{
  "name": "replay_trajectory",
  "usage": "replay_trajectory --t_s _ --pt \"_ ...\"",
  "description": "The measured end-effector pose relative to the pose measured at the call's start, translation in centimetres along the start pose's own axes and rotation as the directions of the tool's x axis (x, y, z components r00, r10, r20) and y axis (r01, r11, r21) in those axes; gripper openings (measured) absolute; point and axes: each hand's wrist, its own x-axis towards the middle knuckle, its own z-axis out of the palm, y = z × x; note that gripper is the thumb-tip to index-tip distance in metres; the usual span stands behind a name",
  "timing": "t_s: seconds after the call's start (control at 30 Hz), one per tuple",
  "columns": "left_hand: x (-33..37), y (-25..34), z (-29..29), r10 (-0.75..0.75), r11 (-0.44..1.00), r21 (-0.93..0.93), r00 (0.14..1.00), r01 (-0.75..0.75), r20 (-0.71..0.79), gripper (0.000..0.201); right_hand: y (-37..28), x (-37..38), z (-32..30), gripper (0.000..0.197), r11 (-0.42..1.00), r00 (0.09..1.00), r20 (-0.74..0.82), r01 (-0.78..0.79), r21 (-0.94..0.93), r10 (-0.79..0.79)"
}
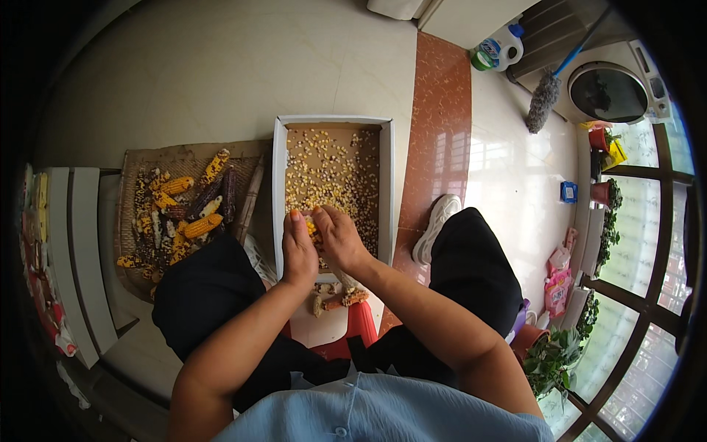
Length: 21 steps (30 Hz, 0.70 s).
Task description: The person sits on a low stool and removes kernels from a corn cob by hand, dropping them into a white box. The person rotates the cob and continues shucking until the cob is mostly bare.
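Both hands are closed together over the near part of a white-rimmed shallow cardboard box (pixel 387 191). Between my left hand (pixel 300 254) and my right hand (pixel 340 239), yellow kernels of a corn cob (pixel 312 228) show; most of the cob is hidden by the fingers. Loose yellow and dark corn kernels (pixel 331 166) lie scattered over the box's brown bottom. Just below the box, between my legs, lie several stripped cobs (pixel 345 297), close to a red plastic object (pixel 361 324).
Left of the box, a woven mat or tray (pixel 136 166) holds several yellow and dark cobs (pixel 199 226). A stick (pixel 250 193) leans along its edge. Slatted grey furniture (pixel 85 258) stands far left. Right are potted plants (pixel 556 361), a duster (pixel 545 99), a washing machine (pixel 607 92) and detergent bottles (pixel 501 50).
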Motion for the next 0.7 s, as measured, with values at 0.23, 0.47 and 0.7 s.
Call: replay_trajectory --t_s 0.23,0.47,0.7 --pt "1.0 -0.3 -0.1 -0.165 0.969 -0.195 0.984 0.15 -0.065 0.048 0.2 -0.2 0.5 0.036 0.976 0.985 0.162 0.031 0.215 -0.067" --pt "1.4 -1.7 -0.4 -0.179 0.975 -0.145 0.982 0.169 -0.063 0.048 -0.5 -1.2 0.7 0.029 0.981 0.986 0.023 0.164 -0.102 -0.163" --pt "0.8 -1.4 0.1 -0.176 0.984 -0.007 0.977 0.176 -0.121 0.051 0.2 -1.0 1.2 0.033 0.967 0.985 -0.106 0.107 -0.23 -0.134"
